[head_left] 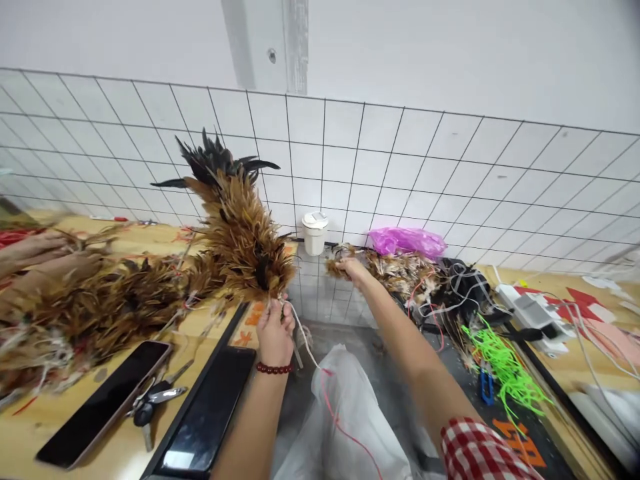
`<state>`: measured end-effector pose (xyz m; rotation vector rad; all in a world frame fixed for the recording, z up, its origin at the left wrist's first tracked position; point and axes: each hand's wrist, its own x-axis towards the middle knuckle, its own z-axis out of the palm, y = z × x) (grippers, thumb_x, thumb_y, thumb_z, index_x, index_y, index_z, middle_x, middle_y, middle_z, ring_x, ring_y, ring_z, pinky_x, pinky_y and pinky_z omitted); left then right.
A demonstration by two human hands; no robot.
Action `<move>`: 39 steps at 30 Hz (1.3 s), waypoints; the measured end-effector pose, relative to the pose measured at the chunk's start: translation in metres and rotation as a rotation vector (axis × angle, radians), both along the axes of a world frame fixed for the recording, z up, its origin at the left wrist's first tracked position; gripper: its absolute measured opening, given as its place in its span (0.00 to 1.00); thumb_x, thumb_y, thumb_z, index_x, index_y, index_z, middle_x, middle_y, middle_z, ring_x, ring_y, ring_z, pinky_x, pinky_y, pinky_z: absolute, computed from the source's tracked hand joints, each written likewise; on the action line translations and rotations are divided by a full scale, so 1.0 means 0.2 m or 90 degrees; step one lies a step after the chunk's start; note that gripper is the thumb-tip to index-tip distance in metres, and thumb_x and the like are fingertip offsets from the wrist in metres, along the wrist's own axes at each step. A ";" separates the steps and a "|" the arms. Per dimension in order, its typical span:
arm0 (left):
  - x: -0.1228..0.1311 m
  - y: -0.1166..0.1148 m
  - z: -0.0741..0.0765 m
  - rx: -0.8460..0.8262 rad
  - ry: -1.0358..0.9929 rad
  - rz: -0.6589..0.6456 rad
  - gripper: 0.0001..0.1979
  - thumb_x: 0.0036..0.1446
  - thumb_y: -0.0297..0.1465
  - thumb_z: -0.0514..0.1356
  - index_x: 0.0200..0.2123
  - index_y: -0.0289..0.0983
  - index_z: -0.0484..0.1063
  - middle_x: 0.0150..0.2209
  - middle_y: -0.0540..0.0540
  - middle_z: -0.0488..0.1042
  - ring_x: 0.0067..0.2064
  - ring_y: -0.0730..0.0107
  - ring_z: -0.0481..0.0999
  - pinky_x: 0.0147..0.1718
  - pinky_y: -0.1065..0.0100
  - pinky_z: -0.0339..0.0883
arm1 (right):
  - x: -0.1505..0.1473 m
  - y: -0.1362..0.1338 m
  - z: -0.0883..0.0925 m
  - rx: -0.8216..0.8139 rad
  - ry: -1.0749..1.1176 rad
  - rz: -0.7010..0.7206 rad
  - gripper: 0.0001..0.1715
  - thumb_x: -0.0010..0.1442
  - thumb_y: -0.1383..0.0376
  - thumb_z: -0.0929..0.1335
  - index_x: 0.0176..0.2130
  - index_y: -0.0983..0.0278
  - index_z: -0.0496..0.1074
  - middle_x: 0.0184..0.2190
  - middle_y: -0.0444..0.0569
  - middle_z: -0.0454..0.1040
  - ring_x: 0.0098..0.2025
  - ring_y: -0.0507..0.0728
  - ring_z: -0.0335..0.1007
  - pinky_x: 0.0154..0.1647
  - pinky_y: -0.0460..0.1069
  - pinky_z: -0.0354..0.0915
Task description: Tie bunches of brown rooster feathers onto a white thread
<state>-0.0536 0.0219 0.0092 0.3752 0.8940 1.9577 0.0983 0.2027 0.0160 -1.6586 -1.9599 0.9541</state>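
My left hand (275, 330), with a dark red bead bracelet at the wrist, is closed round the base of a feather duster (240, 233). Brown feathers cover its length, and long black ones fan out at the top. It leans up and to the left. A white cord (305, 337) hangs from the hand and meets a thin red string (340, 420) over a whitish cloth or bag (345, 400). Farther out on the right, my right hand (353, 270) is closed on a small tuft of brown feathers (334, 268), beside a pile of pale and brown feathers (400, 270).
Another person's hands (45, 257) are among feathers (125, 300) at left. Two phones (105, 403) and keys (150, 403) lie nearby. A white lidded cup (315, 233) stands before the wire grid (345, 153). Right: pink plastic bag (407, 241), green strings (505, 367), blue-handled snips (486, 383), power strip (535, 317).
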 end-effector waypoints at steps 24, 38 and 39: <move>0.07 -0.02 0.01 -0.027 0.052 -0.194 0.15 0.49 0.39 0.65 0.30 0.32 0.69 0.19 0.54 0.61 0.15 0.87 0.51 0.12 0.82 0.43 | 0.16 -0.72 -0.15 0.281 -0.013 0.247 0.13 0.56 0.73 0.63 0.39 0.63 0.73 0.37 0.49 0.74 0.40 0.54 0.67 0.41 0.48 0.59; 0.21 -0.04 -0.02 -0.086 0.102 -0.441 0.22 0.45 0.47 0.64 0.29 0.36 0.61 0.19 0.54 0.64 0.13 0.87 0.48 0.11 0.80 0.36 | 0.20 -0.67 0.23 0.698 -0.301 0.449 0.17 0.66 0.64 0.57 0.44 0.62 0.73 0.34 0.51 0.71 0.37 0.56 0.59 0.38 0.51 0.52; 0.21 -0.04 -0.03 -0.086 0.113 -0.447 0.23 0.44 0.47 0.64 0.29 0.36 0.60 0.19 0.54 0.63 0.13 0.88 0.47 0.12 0.80 0.36 | 0.20 -0.67 0.22 0.698 -0.306 0.445 0.18 0.66 0.63 0.57 0.43 0.63 0.73 0.34 0.52 0.70 0.37 0.56 0.58 0.37 0.52 0.52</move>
